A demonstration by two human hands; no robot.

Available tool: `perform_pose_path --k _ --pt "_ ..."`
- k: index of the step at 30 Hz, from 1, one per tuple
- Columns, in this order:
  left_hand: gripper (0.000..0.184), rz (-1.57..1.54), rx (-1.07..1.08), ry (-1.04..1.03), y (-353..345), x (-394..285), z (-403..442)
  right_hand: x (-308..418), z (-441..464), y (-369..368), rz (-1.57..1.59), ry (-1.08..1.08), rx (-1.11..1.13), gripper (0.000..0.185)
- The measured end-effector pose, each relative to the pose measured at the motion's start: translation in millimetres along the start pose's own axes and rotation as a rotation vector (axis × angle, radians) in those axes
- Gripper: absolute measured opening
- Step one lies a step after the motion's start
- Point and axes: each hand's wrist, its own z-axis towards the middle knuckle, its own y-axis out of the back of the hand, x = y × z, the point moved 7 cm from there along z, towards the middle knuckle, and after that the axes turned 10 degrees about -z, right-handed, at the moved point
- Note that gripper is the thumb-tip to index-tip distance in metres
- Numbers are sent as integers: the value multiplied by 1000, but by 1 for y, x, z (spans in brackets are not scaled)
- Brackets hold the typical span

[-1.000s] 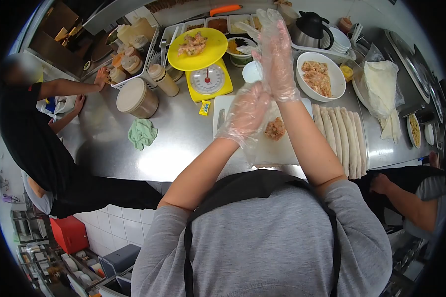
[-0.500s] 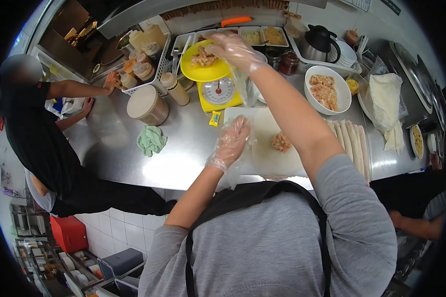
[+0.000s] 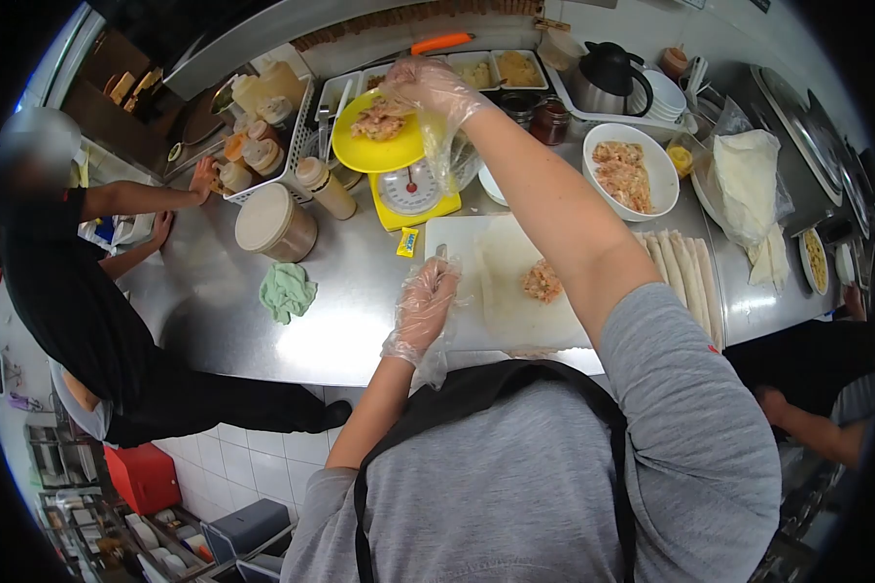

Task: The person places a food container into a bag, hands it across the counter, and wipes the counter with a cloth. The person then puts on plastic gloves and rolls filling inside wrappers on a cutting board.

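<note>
My right hand (image 3: 426, 85), in a clear plastic glove, reaches over the yellow plate (image 3: 355, 153) on the yellow scale (image 3: 408, 194). Its fingers are bent down beside the meat mixture (image 3: 377, 120) there; what they hold, if anything, is hidden. My left hand (image 3: 425, 303), gloved too, is curled at the left edge of the white cutting board (image 3: 457, 325), and its grip cannot be made out. A thin pale sheet (image 3: 504, 282) lies on the board with a small heap of filling (image 3: 542, 281) on it.
Right of the board lie several pale rolls (image 3: 685, 272), below a white bowl of meat (image 3: 622, 175). A green cloth (image 3: 287, 292), a lidded tub (image 3: 274, 222) and bottles (image 3: 326, 188) are on the left. A co-worker (image 3: 68, 282) leans on the counter there. Another person's arm (image 3: 812, 428) is at right.
My hands have parted. The right one moved left and forward to the yellow plate; the left one came back and down to the board's left edge.
</note>
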Motion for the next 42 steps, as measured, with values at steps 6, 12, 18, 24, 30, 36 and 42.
perform_pose_path --k 6,12,18,24,30,36,42 --pt "18 -54 -16 41 -3 -7 -3 23 -13 5 -217 38 161 32" --pt "17 -75 11 74 -4 12 -5 17 -14 -24 -303 144 117 37" --pt "19 -82 27 64 -2 22 -11 4 0 -34 -370 51 200 21" --pt "20 -61 2 84 0 20 -14 -3 -4 10 114 -68 -72 32" --pt "22 -75 17 107 -3 23 -15 3 -10 30 152 -133 -127 42" --pt "22 -81 16 109 -1 23 -16 -5 -4 24 -20 -100 -148 41" --pt "18 -144 16 107 -1 24 -17 5 -13 13 -267 -91 141 38"
